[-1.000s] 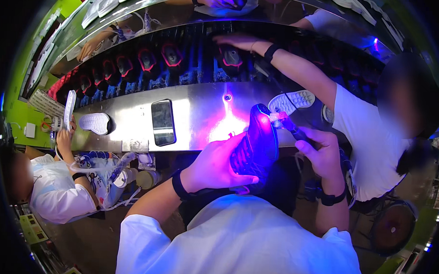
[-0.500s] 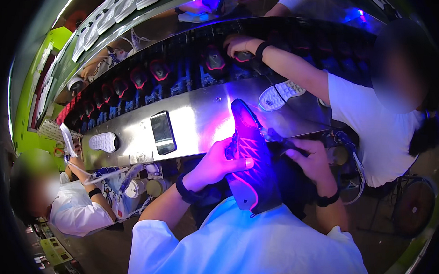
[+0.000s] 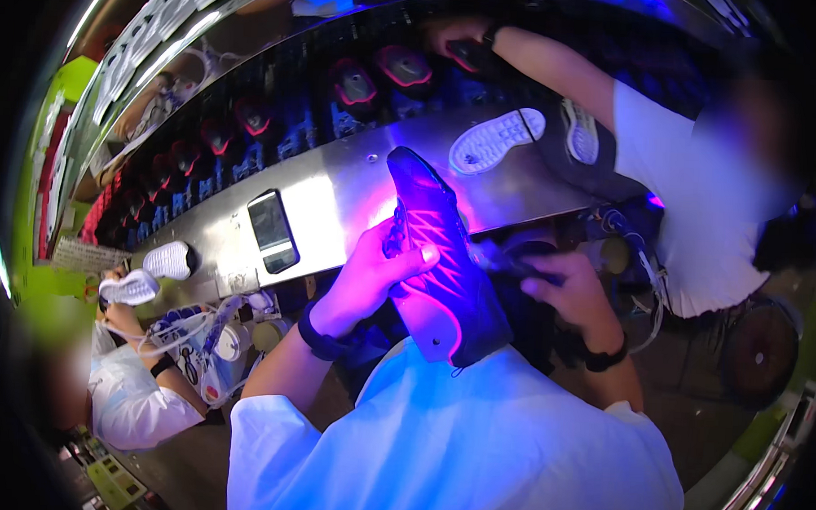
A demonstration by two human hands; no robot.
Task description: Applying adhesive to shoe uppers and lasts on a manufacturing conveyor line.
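Observation:
My left hand [image 3: 371, 276] is closed round the side of a dark shoe upper [image 3: 435, 265] with pink zigzag lines, its thumb lying across the top. The toe points away from me toward the bench, and the heel end is close to my shirt. Blue-violet light falls on the shoe. In my right hand [image 3: 573, 292], fingers closed, is a dark-handled brush-like tool [image 3: 529, 257], held beside the shoe's right edge. Motion blurs the tool's tip, so I cannot tell whether it touches the shoe.
A metal bench [image 3: 338, 185] bears a phone [image 3: 273, 232] and white soles [image 3: 497, 143]. Behind it runs a row of dark uppers with pink edges [image 3: 353, 84]. A co-worker's arm [image 3: 558, 76] reaches to that row from the right. Another co-worker at left holds a white sole [image 3: 130, 288].
The view has shifted. The tool has drawn slightly away from the shoe's edge toward the heel. The left co-worker's sole has come down beside the sole on the bench.

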